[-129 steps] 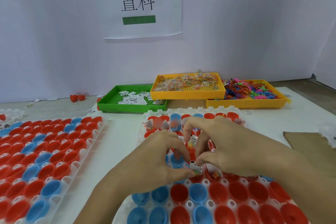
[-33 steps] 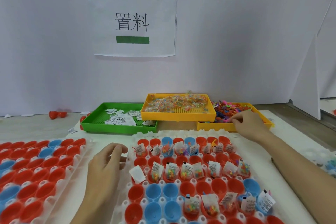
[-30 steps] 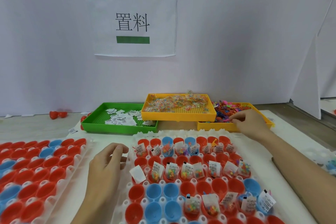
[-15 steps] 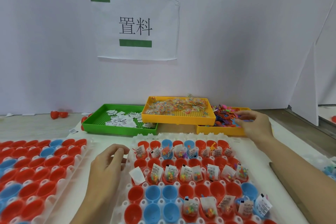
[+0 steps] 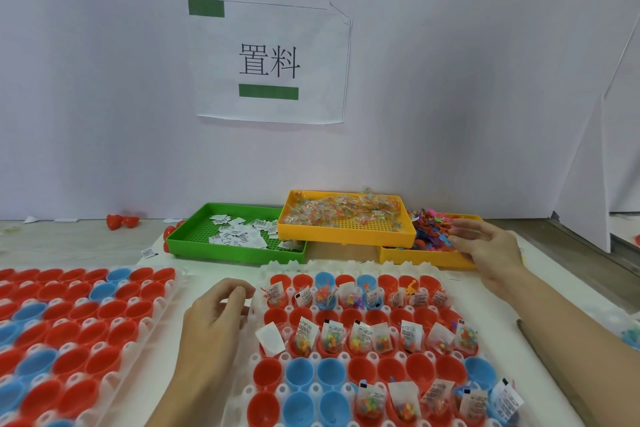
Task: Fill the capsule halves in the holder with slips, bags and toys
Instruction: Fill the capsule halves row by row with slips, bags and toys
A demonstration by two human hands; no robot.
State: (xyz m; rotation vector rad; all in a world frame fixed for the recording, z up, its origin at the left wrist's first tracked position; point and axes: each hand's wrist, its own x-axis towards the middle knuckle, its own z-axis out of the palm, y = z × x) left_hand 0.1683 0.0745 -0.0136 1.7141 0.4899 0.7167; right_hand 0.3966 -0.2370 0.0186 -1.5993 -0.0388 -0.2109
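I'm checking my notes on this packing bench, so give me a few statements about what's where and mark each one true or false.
1. The right hand reaches over the tray of coloured toys. True.
2. The green tray holds the bead bags. False: it holds paper slips.
3. The left hand rests beside the holder. True.
4. Every capsule half in the holder is filled. False: several red and blue ones sit empty.

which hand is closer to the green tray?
Left. The left hand rests in front of the green tray; the right hand is further off, over the toy tray.
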